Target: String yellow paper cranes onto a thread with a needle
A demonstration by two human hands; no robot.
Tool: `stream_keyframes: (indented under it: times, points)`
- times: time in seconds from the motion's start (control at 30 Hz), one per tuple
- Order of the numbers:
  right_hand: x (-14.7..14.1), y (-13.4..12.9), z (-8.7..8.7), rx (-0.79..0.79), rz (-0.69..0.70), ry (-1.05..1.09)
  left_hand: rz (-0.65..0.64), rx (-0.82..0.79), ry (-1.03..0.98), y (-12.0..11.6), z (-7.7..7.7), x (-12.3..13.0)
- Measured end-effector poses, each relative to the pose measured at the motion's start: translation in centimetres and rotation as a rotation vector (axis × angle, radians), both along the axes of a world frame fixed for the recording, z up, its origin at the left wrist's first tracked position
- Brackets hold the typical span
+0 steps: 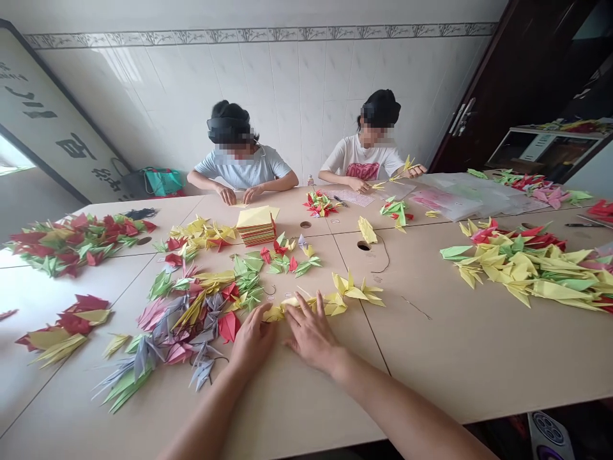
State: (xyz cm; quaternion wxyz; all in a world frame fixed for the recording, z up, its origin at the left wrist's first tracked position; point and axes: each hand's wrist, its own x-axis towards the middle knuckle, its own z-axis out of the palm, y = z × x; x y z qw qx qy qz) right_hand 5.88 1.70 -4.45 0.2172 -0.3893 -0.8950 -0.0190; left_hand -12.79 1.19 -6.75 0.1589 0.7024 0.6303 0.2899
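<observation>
A row of yellow folded paper cranes (pixel 352 289) lies on the table just in front of me. My right hand (pixel 311 329) rests over the row's middle, its fingers spread and touching the paper. At the row's left end, my left hand (pixel 255 333) has its fingers curled together beside a yellow crane; what lies between the fingertips is hidden. Left of my left hand is a mixed heap of grey, pink, green and yellow cranes (pixel 179 319), with a red one (pixel 229 326) close to my wrist.
Across the table (pixel 479 358) sit two people, one folding paper, one holding a yellow crane string (pixel 395 179). A stack of coloured paper (pixel 257 229) stands mid-table. Crane piles lie at the far left (pixel 71 243) and right (pixel 531 265). A thin wire (pixel 416 308) lies right of my hands.
</observation>
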Motion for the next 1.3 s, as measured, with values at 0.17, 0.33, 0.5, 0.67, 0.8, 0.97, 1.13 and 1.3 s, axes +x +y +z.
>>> stream_keyframes:
  times: [0.17, 0.33, 0.5, 0.67, 0.8, 0.97, 1.13, 1.3]
  points:
    - [1.1, -0.5, 0.7, 0.042, -0.055, 0.033, -0.01, 0.022, -0.004, 0.0, -0.3, -0.2]
    - [7.3, 0.3, 1.2, 0.104, -0.33, 0.125, 0.015, 0.02, 0.007, 0.2, -0.1, -0.3]
    - [13.5, 2.0, -2.2, 0.146, -0.587, 0.189, 0.029, 0.034, 0.012, 0.4, 0.1, -0.2]
    - [14.8, 2.3, -4.7, 0.14, -0.617, 0.169, 0.034, 0.054, 0.02, 0.4, -0.1, -0.4]
    - [13.9, 1.8, -3.7, 0.178, -0.605, 0.181, 0.033, 0.062, 0.032, 0.2, -0.1, -0.4]
    - [12.5, 1.0, -2.8, 0.161, -0.473, 0.123, 0.038, 0.074, 0.037, 0.3, -0.2, -0.4]
    - [11.2, 0.4, -2.4, 0.165, -0.39, 0.096, 0.035, 0.059, 0.042, 0.4, -0.3, -0.4]
    - [9.8, -0.2, -2.0, 0.149, -0.264, 0.041, 0.031, 0.04, 0.049, 0.3, -0.3, -0.4]
